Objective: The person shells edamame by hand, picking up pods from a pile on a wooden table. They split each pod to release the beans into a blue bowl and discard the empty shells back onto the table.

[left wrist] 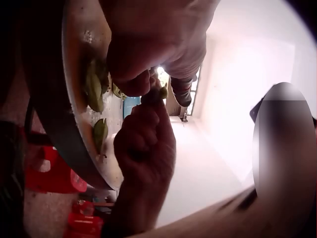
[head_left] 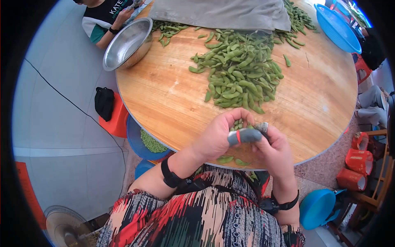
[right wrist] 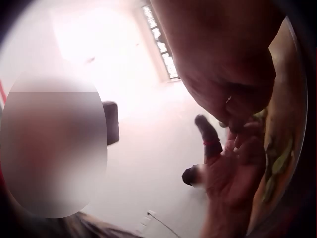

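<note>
Over the near edge of the round wooden table (head_left: 160, 96), both hands meet. My left hand (head_left: 216, 133) curls its fingers around green soybean pods (head_left: 238, 124). A grey cover (head_left: 247, 136) with a red band sheathes one of its fingers; the right wrist view shows a second dark cover (right wrist: 190, 175) on this hand. Close against it, my right hand (head_left: 277, 150) pinches a small green pod (left wrist: 163, 92) at the fingertips, partly hidden by the fingers. A few loose pods (head_left: 241, 162) lie on the tabletop below the hands.
A large heap of pods (head_left: 247, 74) spreads beyond the hands, under a grey cloth (head_left: 222, 14). A metal bowl (head_left: 129, 43) and a blue basket (head_left: 339, 29) stand at the table's sides. Shelled beans (head_left: 152, 142) fill a blue basin (head_left: 135, 136) at lower left.
</note>
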A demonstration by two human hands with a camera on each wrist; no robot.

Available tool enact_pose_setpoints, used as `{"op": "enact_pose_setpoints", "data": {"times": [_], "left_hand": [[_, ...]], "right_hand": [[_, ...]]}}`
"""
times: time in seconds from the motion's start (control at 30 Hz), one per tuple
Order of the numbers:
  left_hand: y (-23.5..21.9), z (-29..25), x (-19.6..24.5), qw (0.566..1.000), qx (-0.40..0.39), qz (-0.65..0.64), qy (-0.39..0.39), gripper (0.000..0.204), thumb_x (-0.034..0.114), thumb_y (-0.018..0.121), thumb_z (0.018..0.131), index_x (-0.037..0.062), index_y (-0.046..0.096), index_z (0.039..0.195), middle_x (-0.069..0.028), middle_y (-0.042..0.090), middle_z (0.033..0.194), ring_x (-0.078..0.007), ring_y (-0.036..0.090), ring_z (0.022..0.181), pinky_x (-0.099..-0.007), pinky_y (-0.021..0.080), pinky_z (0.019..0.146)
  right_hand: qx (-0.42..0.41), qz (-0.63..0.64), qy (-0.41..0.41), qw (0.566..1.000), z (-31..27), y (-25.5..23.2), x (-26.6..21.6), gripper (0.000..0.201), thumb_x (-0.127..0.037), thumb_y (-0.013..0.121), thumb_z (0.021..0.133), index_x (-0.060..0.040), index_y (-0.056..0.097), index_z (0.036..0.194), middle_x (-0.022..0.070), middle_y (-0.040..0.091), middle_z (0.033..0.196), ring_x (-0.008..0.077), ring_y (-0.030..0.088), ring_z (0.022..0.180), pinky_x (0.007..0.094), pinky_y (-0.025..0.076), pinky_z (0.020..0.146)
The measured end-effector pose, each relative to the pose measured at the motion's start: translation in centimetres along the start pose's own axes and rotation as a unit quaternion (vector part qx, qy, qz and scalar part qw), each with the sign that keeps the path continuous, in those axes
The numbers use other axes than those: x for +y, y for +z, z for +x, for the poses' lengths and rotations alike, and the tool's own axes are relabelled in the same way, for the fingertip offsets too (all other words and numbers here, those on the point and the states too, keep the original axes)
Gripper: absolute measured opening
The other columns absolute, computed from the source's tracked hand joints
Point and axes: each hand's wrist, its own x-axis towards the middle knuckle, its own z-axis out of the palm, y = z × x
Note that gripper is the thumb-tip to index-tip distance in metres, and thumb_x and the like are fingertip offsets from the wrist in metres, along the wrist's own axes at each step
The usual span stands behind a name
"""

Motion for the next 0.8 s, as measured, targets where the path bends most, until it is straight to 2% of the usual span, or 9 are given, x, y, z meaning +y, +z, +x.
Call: {"op": "enact_pose_setpoints", "data": {"times": [0.03, 0.07, 0.27, 0.37, 0.43, 0.47, 0.57, 0.67, 0.8], "left_hand": [[0.2, 0.1, -0.5, 0.993, 0.035, 0.087, 0.077, 0.012, 0.010, 0.065, 0.081, 0.0043, 0.056, 0.088, 0.0028, 0.054, 0.080, -0.0047, 0.050, 0.070, -0.0167, 0.042, 0.063], [0.0, -0.1, -0.4, 0.993, 0.031, 0.087, 0.079, 0.012, 0.010, 0.065, 0.081, 0.0043, 0.056, 0.088, 0.0028, 0.054, 0.080, -0.0047, 0.050, 0.070, -0.0167, 0.042, 0.063], [0.0, -0.8, 0.7, 0.972, 0.040, 0.207, 0.100, 0.014, 0.004, 0.060, 0.082, 0.0042, 0.057, 0.096, 0.0040, 0.056, 0.083, -0.0018, 0.047, 0.065, -0.0146, 0.039, 0.059], [-0.8, -0.8, 0.9, 0.981, 0.053, 0.179, 0.051, 0.016, 0.004, 0.057, 0.083, 0.0053, 0.057, 0.099, 0.0045, 0.056, 0.083, -0.0008, 0.047, 0.067, -0.0143, 0.039, 0.058], [-1.9, -0.9, 0.8, 0.989, 0.055, 0.138, 0.014, 0.017, 0.005, 0.055, 0.083, 0.0063, 0.060, 0.099, 0.0045, 0.056, 0.082, 0.0002, 0.046, 0.065, -0.0135, 0.037, 0.057], [-2.1, -1.1, 0.9, 0.989, 0.051, 0.136, 0.013, 0.017, 0.005, 0.055, 0.083, 0.0063, 0.060, 0.099, 0.0045, 0.056, 0.082, 0.0002, 0.046, 0.065, -0.0135, 0.037, 0.057], [-2.0, -1.5, 1.4, 0.976, -0.003, 0.216, -0.022, 0.018, 0.007, 0.059, 0.083, 0.0044, 0.062, 0.100, 0.0046, 0.056, 0.080, -0.0012, 0.047, 0.064, -0.0153, 0.039, 0.057], [-2.3, -2.0, 1.2, 0.968, -0.033, 0.249, -0.005, 0.024, 0.008, 0.064, 0.079, 0.0029, 0.062, 0.102, 0.0041, 0.057, 0.077, -0.0040, 0.051, 0.066, -0.0181, 0.042, 0.059], [-2.6, -2.2, 1.7, 0.877, -0.021, 0.445, 0.177, 0.029, 0.009, 0.068, 0.076, 0.0033, 0.062, 0.103, -0.0036, 0.060, 0.075, -0.0107, 0.055, 0.067, -0.0235, 0.044, 0.060]], "right_hand": [[0.048, -0.200, -0.117, 0.972, 0.1, 0.1, 0.4, 0.011, -0.013, 0.051, 0.090, -0.0040, 0.055, 0.086, -0.0033, 0.049, 0.061, 0.0006, 0.035, 0.047, 0.0167, 0.026, 0.041], [0.050, -0.202, -0.120, 0.971, 0.1, 0.3, 0.5, 0.011, -0.013, 0.051, 0.090, -0.0040, 0.055, 0.086, -0.0033, 0.049, 0.061, 0.0006, 0.035, 0.047, 0.0167, 0.026, 0.041], [0.061, 0.133, 0.071, 0.987, -0.2, 0.8, -1.0, 0.011, -0.012, 0.054, 0.086, -0.0018, 0.057, 0.083, -0.0044, 0.051, 0.059, 0.0026, 0.044, 0.052, 0.0189, 0.034, 0.047], [0.112, -0.091, -0.002, 0.990, 1.3, 0.2, -0.5, 0.011, -0.013, 0.057, 0.084, -0.0030, 0.057, 0.088, 0.0008, 0.055, 0.058, 0.0100, 0.050, 0.049, 0.0241, 0.038, 0.046], [0.264, -0.497, -0.236, 0.792, 2.7, 0.4, -0.9, 0.011, -0.016, 0.059, 0.084, -0.0067, 0.058, 0.090, 0.0096, 0.058, 0.060, 0.0223, 0.057, 0.052, 0.0319, 0.042, 0.047], [0.241, -0.558, -0.142, 0.781, 2.3, 0.9, -1.6, 0.012, -0.016, 0.059, 0.083, -0.0073, 0.058, 0.091, 0.0152, 0.058, 0.066, 0.0298, 0.059, 0.061, 0.0371, 0.045, 0.053], [0.230, -0.661, -0.180, 0.691, 2.5, 1.1, -0.6, 0.015, -0.016, 0.060, 0.081, -0.0049, 0.058, 0.092, 0.0144, 0.060, 0.067, 0.0292, 0.060, 0.061, 0.0366, 0.045, 0.053], [0.274, -0.603, -0.204, 0.721, 2.1, 0.9, 0.4, 0.013, -0.013, 0.061, 0.080, -0.0044, 0.058, 0.090, 0.0156, 0.059, 0.067, 0.0291, 0.059, 0.058, 0.0351, 0.044, 0.051], [0.286, -0.499, -0.202, 0.793, 1.3, 1.9, 0.2, 0.010, -0.010, 0.061, 0.080, -0.0034, 0.058, 0.086, 0.0096, 0.058, 0.060, 0.0214, 0.055, 0.050, 0.0298, 0.040, 0.047]]}}
